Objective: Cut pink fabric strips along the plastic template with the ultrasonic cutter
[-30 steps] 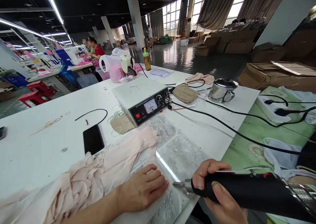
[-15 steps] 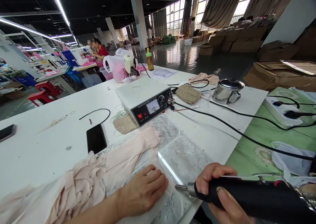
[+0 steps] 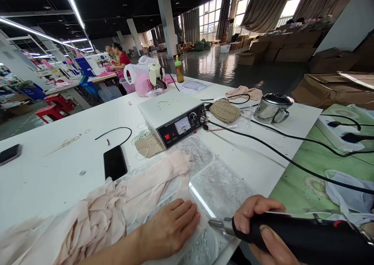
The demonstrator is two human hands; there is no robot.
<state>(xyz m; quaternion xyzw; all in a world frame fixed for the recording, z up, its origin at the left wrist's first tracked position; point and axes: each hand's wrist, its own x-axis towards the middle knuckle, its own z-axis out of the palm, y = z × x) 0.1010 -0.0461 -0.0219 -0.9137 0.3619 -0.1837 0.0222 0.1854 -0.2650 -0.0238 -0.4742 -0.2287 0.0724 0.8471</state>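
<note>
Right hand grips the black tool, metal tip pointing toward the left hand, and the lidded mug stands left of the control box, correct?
Not quite: the head view shows the lidded mug right of the control box, not left. The rest is right: the right hand grips the black tool, its metal tip pointing toward the left hand.

Only a narrow gap parts the left hand (image 3: 174,227) from the metal tip (image 3: 218,223) of the handheld tool (image 3: 295,234), while a wider lane over the worktop (image 3: 253,171), right of the control box (image 3: 168,106), is crossed by a black cable (image 3: 257,138).
</note>
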